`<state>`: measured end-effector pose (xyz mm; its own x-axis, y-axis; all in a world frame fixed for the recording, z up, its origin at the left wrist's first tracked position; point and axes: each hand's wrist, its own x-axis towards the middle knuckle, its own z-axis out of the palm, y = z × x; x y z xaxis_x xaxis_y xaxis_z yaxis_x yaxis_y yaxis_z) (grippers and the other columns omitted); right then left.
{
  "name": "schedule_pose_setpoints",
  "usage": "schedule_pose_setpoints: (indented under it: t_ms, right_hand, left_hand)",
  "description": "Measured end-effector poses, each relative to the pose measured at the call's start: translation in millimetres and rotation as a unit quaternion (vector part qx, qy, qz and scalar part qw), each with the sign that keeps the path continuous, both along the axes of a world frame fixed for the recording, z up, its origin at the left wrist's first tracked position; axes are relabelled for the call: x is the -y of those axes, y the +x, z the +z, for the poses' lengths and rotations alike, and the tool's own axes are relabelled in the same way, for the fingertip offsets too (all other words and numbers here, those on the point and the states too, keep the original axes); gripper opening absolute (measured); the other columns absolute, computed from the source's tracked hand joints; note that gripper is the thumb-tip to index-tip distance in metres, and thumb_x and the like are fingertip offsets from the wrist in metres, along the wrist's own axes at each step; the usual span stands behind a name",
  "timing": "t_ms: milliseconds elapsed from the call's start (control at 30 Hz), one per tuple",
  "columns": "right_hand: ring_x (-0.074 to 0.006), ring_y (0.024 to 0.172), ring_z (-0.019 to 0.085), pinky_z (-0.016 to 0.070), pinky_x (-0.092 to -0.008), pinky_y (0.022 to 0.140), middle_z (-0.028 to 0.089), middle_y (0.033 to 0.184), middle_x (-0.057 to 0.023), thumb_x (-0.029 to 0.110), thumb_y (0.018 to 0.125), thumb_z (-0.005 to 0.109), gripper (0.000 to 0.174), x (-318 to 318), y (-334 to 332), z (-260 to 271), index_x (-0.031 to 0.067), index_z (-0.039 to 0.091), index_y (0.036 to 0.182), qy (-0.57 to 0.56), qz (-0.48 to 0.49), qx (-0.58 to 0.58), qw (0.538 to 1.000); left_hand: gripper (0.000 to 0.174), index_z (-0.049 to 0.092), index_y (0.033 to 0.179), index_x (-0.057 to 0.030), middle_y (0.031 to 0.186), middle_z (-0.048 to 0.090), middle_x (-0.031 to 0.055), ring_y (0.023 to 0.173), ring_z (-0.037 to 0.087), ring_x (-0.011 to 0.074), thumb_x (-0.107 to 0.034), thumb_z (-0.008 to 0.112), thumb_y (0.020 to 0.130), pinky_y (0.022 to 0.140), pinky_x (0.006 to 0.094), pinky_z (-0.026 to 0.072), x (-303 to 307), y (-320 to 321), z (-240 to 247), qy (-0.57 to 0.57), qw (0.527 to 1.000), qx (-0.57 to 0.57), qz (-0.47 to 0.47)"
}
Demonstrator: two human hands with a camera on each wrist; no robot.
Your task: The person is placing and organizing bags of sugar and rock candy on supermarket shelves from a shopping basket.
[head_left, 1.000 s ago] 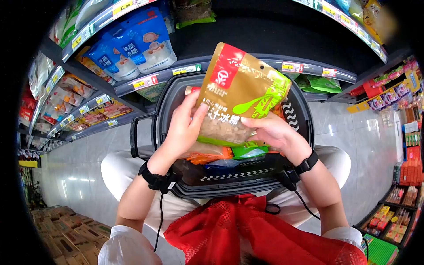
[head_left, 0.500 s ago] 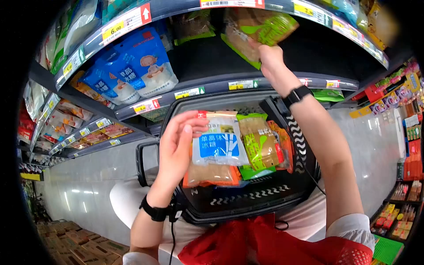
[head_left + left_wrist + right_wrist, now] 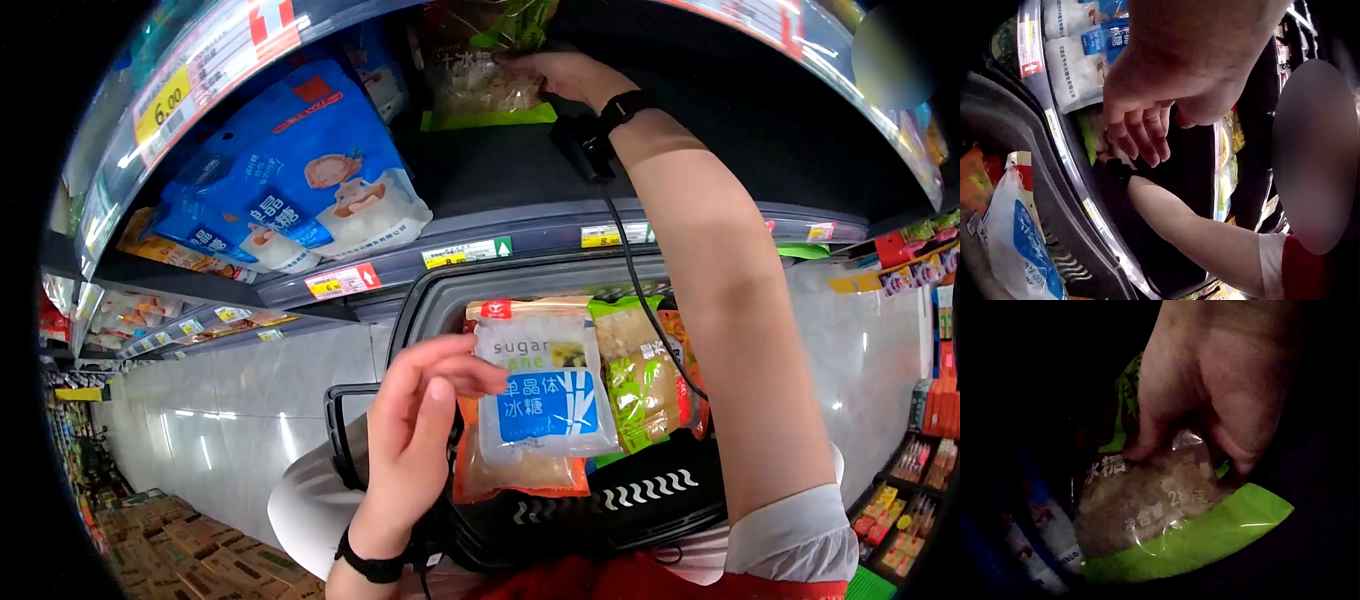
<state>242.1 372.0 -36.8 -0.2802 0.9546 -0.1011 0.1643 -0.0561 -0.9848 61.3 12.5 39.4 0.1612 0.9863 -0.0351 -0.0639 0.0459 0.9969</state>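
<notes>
Deep on the dark shelf, my right hand (image 3: 575,78) reaches in and holds a brown bag of rock sugar (image 3: 480,92) with bright green edges. In the right wrist view, thumb and fingers (image 3: 1147,440) pinch the bag's clear front, where sugar lumps (image 3: 1122,512) show. My left hand (image 3: 415,425) hovers with loosely bent fingers and holds nothing. Its fingertips overlap the edge of a white-and-blue sugar bag (image 3: 545,410) in the head view. That bag lies on other packets in the black shopping basket (image 3: 640,500), beside a green-and-brown bag (image 3: 640,380).
Blue rock sugar bags (image 3: 340,170) stand left of my right hand. A shelf lip with price labels (image 3: 465,252) runs between the basket and the shelf. Overhead is the upper shelf's edge (image 3: 160,100). Cardboard boxes (image 3: 190,545) are at lower left on the floor.
Both hands held a brown-and-green bag over the basket; then my right hand took it to the shelf and has moved left there. My left hand stays over the basket; the head is closer.
</notes>
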Motion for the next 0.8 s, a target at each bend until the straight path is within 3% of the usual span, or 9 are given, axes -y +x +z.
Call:
schedule_pose_setpoints:
  t_ms: [267,300,333,367,400,433,467,533,800]
  right_hand:
    - [-0.0223,0.115,0.042,0.0352,-0.0368,0.092,0.048,0.122,-0.0108,0.048,0.065,0.069,0.075,-38.6,3.7,-5.9,0.0068,0.044,0.122,0.12,0.086,0.047,0.988]
    - [-0.0315,0.108,0.044,0.036,-0.0464,0.088,0.046,0.122,-0.0147,0.038,0.077,0.055,0.056,-50.1,3.2,-12.9,0.0057,0.043,0.12,-0.07,0.069,-0.247,0.964]
    - [-0.0406,0.101,0.046,0.0369,-0.0559,0.085,0.043,0.122,-0.0187,0.029,0.088,0.041,0.038,-60.0,1.2,-20.5,0.0046,0.042,0.118,-0.249,0.045,-0.51,0.822]
    - [-0.0405,0.098,0.047,0.0387,-0.054,0.083,0.042,0.122,-0.0198,0.029,0.089,0.039,0.039,-67.6,-11.7,-32.5,0.001,0.041,0.117,-0.191,0.063,-0.534,0.822]
    - [-0.0401,0.103,0.044,0.0371,-0.0547,0.085,0.039,0.125,-0.0189,0.03,0.089,0.039,0.041,-34.4,-26.7,-16.1,0.0017,0.04,0.119,-0.004,-0.074,-0.299,0.951]
    - [-0.0402,0.109,0.039,0.0318,-0.0545,0.09,0.037,0.128,-0.0173,0.033,0.088,0.04,0.044,-90.1,-26.2,-68.1,0.0063,0.038,0.123,0.225,-0.108,0.068,0.966]
    - [-0.0404,0.115,0.034,0.0266,-0.0542,0.095,0.035,0.13,-0.0157,0.036,0.087,0.041,0.047,-145.6,-25.4,-119.8,0.0109,0.036,0.127,0.371,-0.238,0.435,0.785]
    - [-0.0255,0.113,0.046,0.0395,-0.0354,0.09,0.047,0.121,-0.0151,0.056,0.06,0.067,0.085,21.9,-34.5,32.2,0.0066,0.038,0.124,0.168,-0.236,0.403,0.868]
    - [-0.0273,0.108,0.049,0.0409,-0.0308,0.089,0.051,0.116,-0.0183,0.049,0.069,0.061,0.071,-61.2,-3.2,-26.8,0.007,0.042,0.123,0.256,-0.178,0.422,0.851]
  left_hand:
    - [0.03,0.04,0.115,0.0022,0.093,0.058,0.0147,0.089,0.056,0.0196,-0.016,0.037,0.092,0.081,0.0321,0.0432,3.2,-4.8,5.0,0.006,1.0,0.004,-0.022]
    - [0.029,0.04,0.115,0.0023,0.093,0.058,0.0147,0.089,0.056,0.0196,-0.015,0.037,0.092,0.082,0.0321,0.0432,3.2,-4.5,4.8,0.006,1.0,0.004,-0.02]
    - [0.029,0.04,0.115,0.0023,0.093,0.058,0.0146,0.09,0.056,0.0196,-0.014,0.038,0.091,0.082,0.0322,0.0433,3.0,-4.0,4.5,0.008,1.0,0.005,-0.018]
    - [0.029,0.04,0.115,0.0023,0.093,0.058,0.0146,0.09,0.056,0.0196,-0.014,0.038,0.091,0.082,0.0322,0.0433,2.9,-3.4,4.5,0.01,1.0,0.006,-0.019]
    - [0.028,0.039,0.115,0.0024,0.094,0.058,0.0146,0.09,0.056,0.0196,-0.012,0.038,0.091,0.082,0.0322,0.0433,3.0,-2.9,4.4,0.01,1.0,0.008,-0.019]
    - [0.028,0.039,0.116,0.0024,0.094,0.058,0.0145,0.09,0.056,0.0197,-0.01,0.038,0.091,0.083,0.0322,0.0434,3.2,-2.6,4.5,0.01,1.0,0.01,-0.019]
    - [0.028,0.039,0.116,0.0024,0.094,0.058,0.0145,0.09,0.056,0.0197,-0.01,0.038,0.091,0.083,0.0322,0.0434,3.6,-2.5,4.8,0.012,1.0,0.01,-0.02]
    - [0.028,0.039,0.116,0.0024,0.095,0.057,0.0144,0.091,0.056,0.0195,-0.007,0.037,0.09,0.083,0.0325,0.0434,4.1,-2.5,5.7,0.017,0.999,0.016,-0.026]
    - [0.027,0.04,0.115,0.0021,0.094,0.058,0.0128,0.09,0.056,0.0177,-0.005,0.035,0.09,0.084,0.0302,0.0429,1.4,-0.8,4.1,0.013,1.0,0.008,-0.015]
